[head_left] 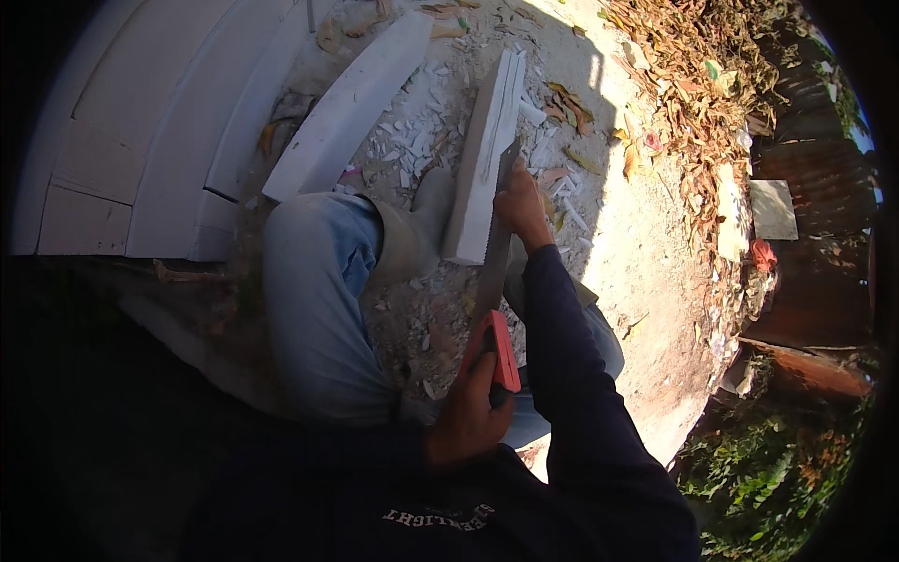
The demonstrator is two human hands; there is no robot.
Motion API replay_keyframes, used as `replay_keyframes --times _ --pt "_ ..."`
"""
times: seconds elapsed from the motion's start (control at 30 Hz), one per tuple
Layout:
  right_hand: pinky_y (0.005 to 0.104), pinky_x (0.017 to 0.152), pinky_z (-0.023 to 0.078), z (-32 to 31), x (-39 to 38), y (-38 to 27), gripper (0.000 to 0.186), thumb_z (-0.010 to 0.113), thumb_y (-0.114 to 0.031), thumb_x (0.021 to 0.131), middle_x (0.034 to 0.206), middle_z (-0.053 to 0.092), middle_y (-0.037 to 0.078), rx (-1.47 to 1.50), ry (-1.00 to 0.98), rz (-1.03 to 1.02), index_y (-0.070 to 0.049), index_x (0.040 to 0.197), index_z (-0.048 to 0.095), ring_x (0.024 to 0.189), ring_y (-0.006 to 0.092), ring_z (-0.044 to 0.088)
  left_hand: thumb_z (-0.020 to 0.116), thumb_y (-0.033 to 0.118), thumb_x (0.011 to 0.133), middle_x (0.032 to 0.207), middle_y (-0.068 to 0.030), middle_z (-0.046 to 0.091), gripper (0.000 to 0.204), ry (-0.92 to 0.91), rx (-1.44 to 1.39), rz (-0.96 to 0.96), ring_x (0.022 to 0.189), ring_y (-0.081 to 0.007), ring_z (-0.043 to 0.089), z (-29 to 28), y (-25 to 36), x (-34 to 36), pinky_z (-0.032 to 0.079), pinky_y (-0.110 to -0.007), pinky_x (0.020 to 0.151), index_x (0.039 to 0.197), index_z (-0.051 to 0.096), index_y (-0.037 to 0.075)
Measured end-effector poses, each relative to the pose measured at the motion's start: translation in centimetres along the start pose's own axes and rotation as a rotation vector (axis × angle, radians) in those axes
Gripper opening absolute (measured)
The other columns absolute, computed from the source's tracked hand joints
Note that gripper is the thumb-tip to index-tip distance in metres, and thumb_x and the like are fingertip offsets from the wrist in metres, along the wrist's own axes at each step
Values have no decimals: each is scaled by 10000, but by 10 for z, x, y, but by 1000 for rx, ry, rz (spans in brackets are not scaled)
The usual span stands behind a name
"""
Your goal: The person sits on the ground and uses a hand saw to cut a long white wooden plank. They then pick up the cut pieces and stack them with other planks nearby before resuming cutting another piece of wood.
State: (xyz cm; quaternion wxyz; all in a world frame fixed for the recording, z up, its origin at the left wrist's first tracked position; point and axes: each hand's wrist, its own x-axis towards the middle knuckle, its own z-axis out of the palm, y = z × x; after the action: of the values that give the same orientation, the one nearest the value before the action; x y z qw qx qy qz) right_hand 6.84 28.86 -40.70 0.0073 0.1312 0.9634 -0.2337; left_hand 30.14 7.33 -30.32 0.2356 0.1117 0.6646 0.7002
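My left hand (468, 412) is closed around the red-and-black handle of a hand saw (493, 272). The blade runs away from me, its toothed edge along the right side of a long white block (476, 164). Toward the far end of the blade, my right hand (523, 204) is closed with its fingers at the blade's tip, beside the block. Its fingertips are partly hidden, but they appear to grip the blade. The block lies lengthwise between my boots, with dark grooves along its upper face. Its near end is close to my left boot (412, 234).
A second long white block (351, 103) lies to the left, past my knee. Stacked white blocks (140, 140) stand at the far left. White chips (417, 140) and dry leaves (693, 112) cover parts of the ground. Rusty metal sheets (815, 262) stand at the right.
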Motion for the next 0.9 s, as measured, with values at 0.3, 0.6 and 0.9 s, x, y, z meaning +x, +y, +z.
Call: replay_keyframes --times 0.3,0.6,0.9 --pt "486 913 521 -1 154 13 628 602 -81 763 1071 674 327 -45 -11 0 90 1346 444 1045 453 668 587 -22 855 1021 -234 623 341 118 52 118 978 -374 663 2 -32 153 495 -419 847 1184 503 -54" --pt "502 923 510 8 188 25 498 596 -94 775 1095 665 332 -42 -21 -32 67 1236 500 1069 470 652 585 -6 840 924 -238 626 269 140 0 47 905 -389 673 6 -26 184 500 -413 796 1095 512 -49" --pt "488 950 501 6 194 29 511 612 -109 771 1152 668 297 -71 -32 -5 29 1256 523 1120 446 641 605 6 791 837 -279 599 274 167 -14 110 836 -503 618 5 -25 190 477 -509 718 1039 501 -45"
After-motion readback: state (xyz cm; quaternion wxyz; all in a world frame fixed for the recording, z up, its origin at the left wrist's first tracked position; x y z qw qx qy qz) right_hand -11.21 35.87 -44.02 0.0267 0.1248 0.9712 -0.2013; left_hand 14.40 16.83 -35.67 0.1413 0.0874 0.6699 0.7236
